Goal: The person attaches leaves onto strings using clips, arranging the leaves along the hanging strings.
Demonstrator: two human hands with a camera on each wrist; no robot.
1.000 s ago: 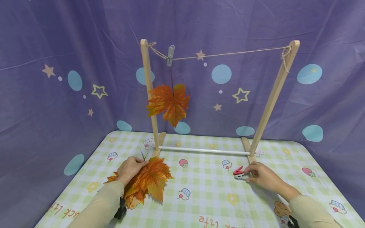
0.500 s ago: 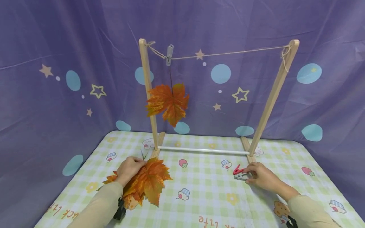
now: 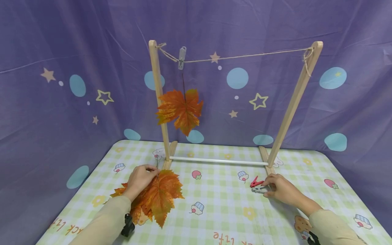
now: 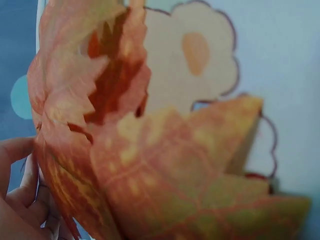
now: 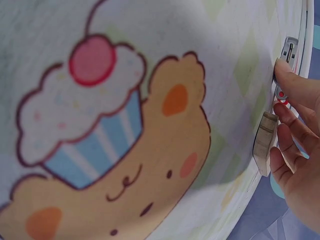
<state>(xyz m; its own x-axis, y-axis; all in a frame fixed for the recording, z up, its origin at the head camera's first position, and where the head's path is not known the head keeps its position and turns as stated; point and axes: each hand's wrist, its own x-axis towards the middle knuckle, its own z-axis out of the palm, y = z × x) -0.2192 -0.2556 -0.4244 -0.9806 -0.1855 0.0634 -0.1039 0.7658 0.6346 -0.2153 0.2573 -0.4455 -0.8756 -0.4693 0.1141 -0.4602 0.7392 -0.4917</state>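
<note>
At the table's left, my left hand (image 3: pixel 141 180) pinches an orange artificial maple leaf (image 3: pixel 163 195) by its thin stem, just above the blade. More maple leaves (image 4: pixel 165 175) lie under and beside that hand, overlapping so that their number is unclear. On the right, my right hand (image 3: pixel 282 190) holds a grey clothespin (image 3: pixel 259 190) between thumb and fingers. A red clothespin (image 3: pixel 256 182) sits against it at the fingertips, mostly hidden in the right wrist view. One maple leaf (image 3: pixel 183 109) hangs by its stem from another grey clothespin (image 3: pixel 182 58) on the string.
A wooden frame has a left post (image 3: pixel 158 88), a right post (image 3: pixel 292 105) and a white bottom rod (image 3: pixel 218 161). Twine (image 3: pixel 245 56) runs between the post tops. The frame stands on a checked tablecloth (image 3: pixel 220 200), before a purple curtain (image 3: pixel 196 20).
The pinched leaf has turned in my left hand; its stem now points nearly straight away and its tip towards me. In my right hand, the red clothespin has tilted slightly.
</note>
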